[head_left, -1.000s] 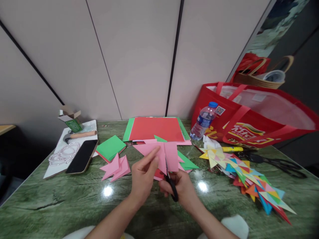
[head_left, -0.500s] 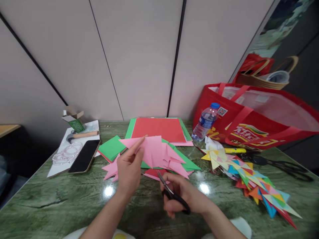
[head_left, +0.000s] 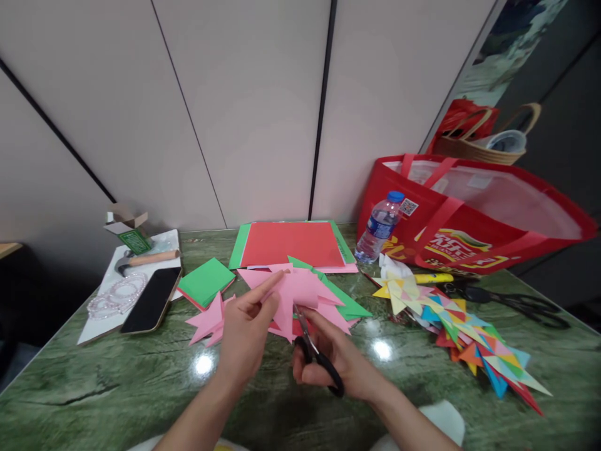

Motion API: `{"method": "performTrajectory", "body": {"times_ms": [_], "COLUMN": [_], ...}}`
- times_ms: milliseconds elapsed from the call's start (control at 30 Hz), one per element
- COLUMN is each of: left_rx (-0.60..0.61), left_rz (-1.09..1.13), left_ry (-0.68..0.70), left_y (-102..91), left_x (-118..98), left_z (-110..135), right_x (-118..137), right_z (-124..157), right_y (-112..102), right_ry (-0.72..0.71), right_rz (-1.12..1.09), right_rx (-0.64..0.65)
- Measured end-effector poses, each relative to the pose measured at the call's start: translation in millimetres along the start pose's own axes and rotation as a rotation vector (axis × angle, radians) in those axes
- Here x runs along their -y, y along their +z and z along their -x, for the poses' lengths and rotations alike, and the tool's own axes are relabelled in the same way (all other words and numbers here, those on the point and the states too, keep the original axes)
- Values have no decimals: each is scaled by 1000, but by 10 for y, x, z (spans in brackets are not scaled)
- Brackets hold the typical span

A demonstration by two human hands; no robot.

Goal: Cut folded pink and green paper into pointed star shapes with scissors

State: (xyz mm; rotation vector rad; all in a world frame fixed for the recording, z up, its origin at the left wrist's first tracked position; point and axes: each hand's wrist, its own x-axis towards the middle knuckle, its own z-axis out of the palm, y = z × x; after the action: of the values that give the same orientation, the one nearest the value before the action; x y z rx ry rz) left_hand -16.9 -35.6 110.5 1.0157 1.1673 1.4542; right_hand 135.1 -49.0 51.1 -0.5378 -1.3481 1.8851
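My left hand (head_left: 248, 326) is closed on a folded piece of pink paper (head_left: 282, 307), pinched between thumb and fingers. In my right hand (head_left: 331, 354) are black-handled scissors (head_left: 310, 351), tips pointing up. Their blades meet the lower edge of the pink paper; whether they cut through it I cannot tell. Other pink folded pieces (head_left: 213, 318) lie to the left, partly behind my left hand. Behind the held paper are a green folded triangle (head_left: 350, 307) and more pink pieces. A square green stack (head_left: 206, 282) with red below sits left of them.
Red and green sheets (head_left: 291, 243) lie at the back. On the left are a phone (head_left: 153, 299), a hammer (head_left: 157, 257), bead strings (head_left: 119, 295) and a small box (head_left: 131, 232). At right stand a water bottle (head_left: 378, 232), a red bag (head_left: 446, 219), a colourful folded-paper chain (head_left: 469, 332) and larger scissors (head_left: 511, 299).
My right hand has brought the scissors up to the pink paper's lower edge. The held paper has tilted and dropped slightly. The whole view has shifted a little.
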Motion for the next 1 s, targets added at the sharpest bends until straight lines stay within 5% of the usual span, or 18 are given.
{"method": "performTrajectory", "body": {"times_ms": [367,700,1000], "left_rx": [47,-28,-12], "left_rz": [260,267,165], "left_ry": [-287,-199,-104], "left_y": [24,48,142], "left_x": [-193,-136,-11], "left_z": [-12,12,123], "right_x": [123,127,29], "right_z": [-11,-30,-68], "right_y": [16,59,81], "right_ry": [-36,-29,-40], "right_rz": [339,413,259], "right_rx": [-136,-222,-338]}}
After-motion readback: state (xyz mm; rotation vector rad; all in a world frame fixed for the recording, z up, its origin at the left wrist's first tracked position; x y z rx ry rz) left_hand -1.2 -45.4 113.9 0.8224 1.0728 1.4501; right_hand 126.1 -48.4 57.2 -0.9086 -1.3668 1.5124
